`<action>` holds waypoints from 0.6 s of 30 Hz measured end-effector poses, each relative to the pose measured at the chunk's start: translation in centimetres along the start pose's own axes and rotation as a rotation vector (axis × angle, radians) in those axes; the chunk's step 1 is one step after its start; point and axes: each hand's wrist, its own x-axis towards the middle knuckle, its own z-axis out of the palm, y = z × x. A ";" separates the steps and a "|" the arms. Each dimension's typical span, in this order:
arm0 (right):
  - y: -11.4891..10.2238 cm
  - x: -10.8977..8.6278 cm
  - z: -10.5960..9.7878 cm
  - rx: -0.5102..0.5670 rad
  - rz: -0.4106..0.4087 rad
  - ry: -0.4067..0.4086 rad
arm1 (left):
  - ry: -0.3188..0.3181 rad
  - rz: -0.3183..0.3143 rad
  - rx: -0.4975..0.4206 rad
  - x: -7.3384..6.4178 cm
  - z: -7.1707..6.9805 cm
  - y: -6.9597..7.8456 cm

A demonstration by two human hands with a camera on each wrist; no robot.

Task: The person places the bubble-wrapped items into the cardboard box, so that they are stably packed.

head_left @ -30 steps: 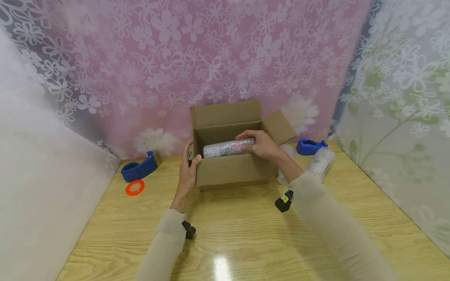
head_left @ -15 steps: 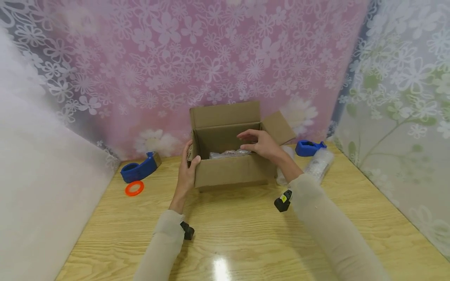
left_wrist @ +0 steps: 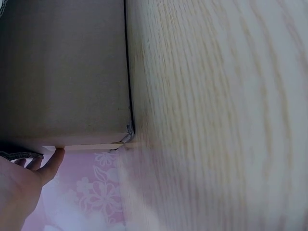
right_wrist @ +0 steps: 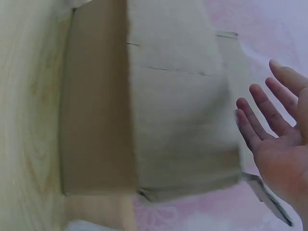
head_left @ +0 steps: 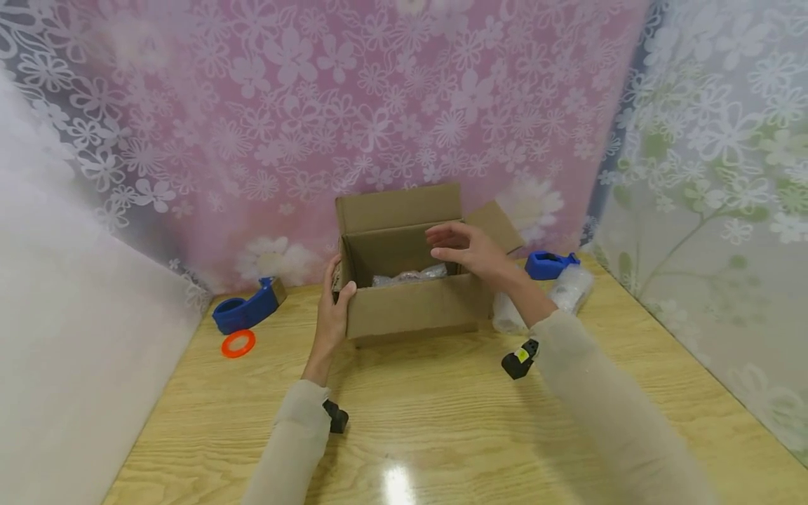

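A cardboard box (head_left: pixel 416 307) stands on the table with its top flaps raised at the back and right. Inside it lie bubble-wrapped items (head_left: pixel 409 276), only their tops visible above the front wall. The left hand (head_left: pixel 332 315) grips the box's left edge, thumb on the front and fingers along the side; in the left wrist view the fingers (left_wrist: pixel 52 166) touch the box's side. Over the box's right end hovers the right hand (head_left: pixel 476 254), its fingers spread and holding nothing. In the right wrist view that hand (right_wrist: pixel 279 125) is apart from the box.
A blue tape dispenser (head_left: pixel 249 308) and an orange ring (head_left: pixel 238 344) lie at the left. Right of the box are another blue dispenser (head_left: pixel 549 265), a bubble-wrapped roll (head_left: pixel 571 289) and a second wrapped item (head_left: pixel 507 313). A floral backdrop (head_left: pixel 391 105) rises behind.
The right hand has let go of a bubble-wrapped cylinder, which dropped into the box, then lifted slightly with its fingers opening. The left hand keeps its grip on the box.
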 end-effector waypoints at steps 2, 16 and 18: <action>-0.6 -0.3 -0.8 -0.009 -0.008 0.017 | 0.002 -0.001 -0.006 0.0 0.0 -0.1; -0.5 -4.2 -7.9 -0.055 0.011 0.199 | -0.003 0.013 -0.040 0.0 0.0 -0.2; -0.2 -4.8 -8.8 -0.056 0.021 0.230 | -0.005 0.011 -0.043 0.0 0.0 -0.2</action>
